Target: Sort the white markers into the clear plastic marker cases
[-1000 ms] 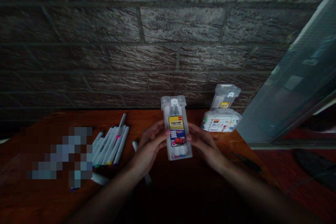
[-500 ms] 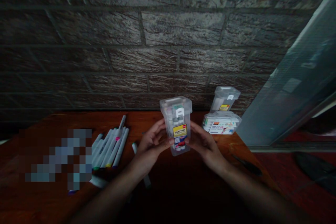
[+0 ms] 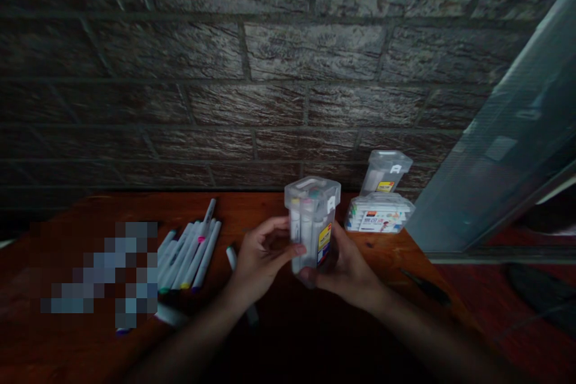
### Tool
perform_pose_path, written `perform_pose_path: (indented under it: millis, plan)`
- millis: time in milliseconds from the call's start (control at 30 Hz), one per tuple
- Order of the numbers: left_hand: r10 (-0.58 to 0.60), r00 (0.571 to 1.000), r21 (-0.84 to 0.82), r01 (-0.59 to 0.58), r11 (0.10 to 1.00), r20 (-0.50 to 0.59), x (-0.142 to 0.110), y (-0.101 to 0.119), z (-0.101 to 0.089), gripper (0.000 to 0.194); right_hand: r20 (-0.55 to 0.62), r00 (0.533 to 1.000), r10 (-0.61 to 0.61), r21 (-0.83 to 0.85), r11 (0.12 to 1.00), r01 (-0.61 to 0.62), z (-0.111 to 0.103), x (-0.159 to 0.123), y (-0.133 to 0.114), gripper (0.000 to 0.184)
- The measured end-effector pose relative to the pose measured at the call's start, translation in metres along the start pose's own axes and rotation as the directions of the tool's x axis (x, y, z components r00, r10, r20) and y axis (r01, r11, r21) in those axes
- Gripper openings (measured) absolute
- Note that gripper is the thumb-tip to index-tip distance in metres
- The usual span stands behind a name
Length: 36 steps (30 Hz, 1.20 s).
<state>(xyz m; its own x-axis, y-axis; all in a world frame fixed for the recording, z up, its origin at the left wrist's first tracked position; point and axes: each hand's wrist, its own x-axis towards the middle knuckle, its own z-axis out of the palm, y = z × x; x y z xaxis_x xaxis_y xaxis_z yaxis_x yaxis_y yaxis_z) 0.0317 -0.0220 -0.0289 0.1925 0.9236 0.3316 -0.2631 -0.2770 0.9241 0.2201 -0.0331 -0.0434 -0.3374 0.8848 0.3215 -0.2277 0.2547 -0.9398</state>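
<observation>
Lidded case [image 3: 309, 234] held over the desk [image 3: 256, 207], left hand [image 3: 258, 261] gripping one side, right hand [image 3: 348, 269] the other. Markers [image 3: 207, 255] lie on the desk's left part; pack [image 3: 380, 216] and second case [image 3: 381, 177], its far right.

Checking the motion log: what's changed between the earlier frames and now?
The marker case was tipped more upright, exposing the top of its lid, and turned so its label faces more to the right. The left hand and right hand both kept hold; the right thumb sits lower on it. Nothing was let go. The loose markers, rear case and white pack stayed put.
</observation>
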Motion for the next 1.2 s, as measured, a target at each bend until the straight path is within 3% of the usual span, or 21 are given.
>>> perform_pose_path:
  millis: [100, 500, 833, 1200]
  plan:
    - [-0.027, 0.999, -0.016, 0.028, 0.999, 0.032, 0.002, 0.0, -0.002, 0.03, 0.03, 0.999, 0.023, 0.014, 1.0, -0.023, -0.001, 0.0, -0.003, 0.072]
    - [-0.148, 0.984, -0.174, 0.164, 0.971, 0.102, 0.005, 0.006, -0.002, 0.042, 0.055, 0.998, 0.009, 0.064, 0.998, -0.012, -0.007, 0.006, -0.01, 0.066]
    - [-0.147, 0.989, -0.162, 0.142, 0.976, -0.016, 0.002, 0.007, -0.002, 0.037, 0.09, 0.994, 0.061, 0.048, 0.997, -0.066, -0.012, 0.005, -0.003, 0.063]
    - [-0.172, 0.984, -0.191, 0.175, 0.966, 0.034, 0.004, 0.01, -0.001, 0.043, 0.045, 0.996, 0.081, 0.071, 0.994, -0.084, -0.014, 0.006, -0.005, 0.066]
